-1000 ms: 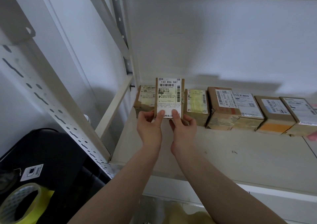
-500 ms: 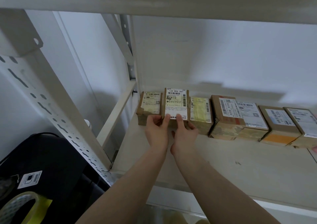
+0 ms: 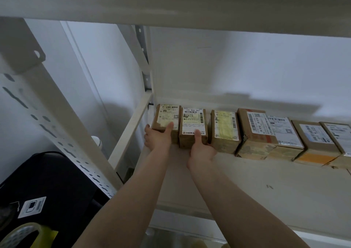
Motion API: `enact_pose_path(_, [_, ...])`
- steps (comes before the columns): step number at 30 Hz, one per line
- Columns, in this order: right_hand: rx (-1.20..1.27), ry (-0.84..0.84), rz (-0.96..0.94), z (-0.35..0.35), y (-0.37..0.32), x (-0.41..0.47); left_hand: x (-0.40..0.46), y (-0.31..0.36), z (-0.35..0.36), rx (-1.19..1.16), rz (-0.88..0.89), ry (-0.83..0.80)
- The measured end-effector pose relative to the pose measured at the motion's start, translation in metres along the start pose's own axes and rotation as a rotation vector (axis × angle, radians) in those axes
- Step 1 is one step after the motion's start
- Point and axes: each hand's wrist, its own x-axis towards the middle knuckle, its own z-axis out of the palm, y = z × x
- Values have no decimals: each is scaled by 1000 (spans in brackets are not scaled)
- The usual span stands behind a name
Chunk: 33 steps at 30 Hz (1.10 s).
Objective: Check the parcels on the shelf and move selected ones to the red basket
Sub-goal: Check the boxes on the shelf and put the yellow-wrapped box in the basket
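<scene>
A row of several brown cardboard parcels with white labels stands along the back of the white shelf board (image 3: 266, 187). My left hand (image 3: 158, 139) holds the leftmost parcel (image 3: 168, 114), thumb on its top face and fingers round its left side. My right hand (image 3: 201, 150) holds the second parcel (image 3: 193, 120), labelled 133 R06 0A7, with the thumb on its label. That parcel stands in the row, with a yellow-labelled parcel (image 3: 225, 129) to its right. No red basket is in view.
A perforated white upright (image 3: 47, 126) and a slanted brace (image 3: 131, 126) frame the shelf's left end. The upper shelf (image 3: 171, 0) hangs close overhead. Below left are a black case (image 3: 57, 175) and a yellow tape roll (image 3: 22, 236).
The 133 R06 0A7 parcel, held up in both hands before, is back down in the row. My left hand has shifted from it to the leftmost parcel.
</scene>
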Motion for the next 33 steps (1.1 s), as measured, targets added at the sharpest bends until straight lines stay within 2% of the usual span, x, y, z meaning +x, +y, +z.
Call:
enact_pose_path(9, [-107,-74,-19,5,2,13,17,-15,1,-122,-14,-78])
enact_pose_path(21, [23,-63,51,9,4,17,10,-13,-1,-85,-30,-45])
enact_pose_path(28, [-23,-58,20,5,-2,17,7,-10,2,-135,-75,-77])
enact_pose_path(33, [-100,-159,-30,-2,-1,21,10,-9,0,-103,-71,-100])
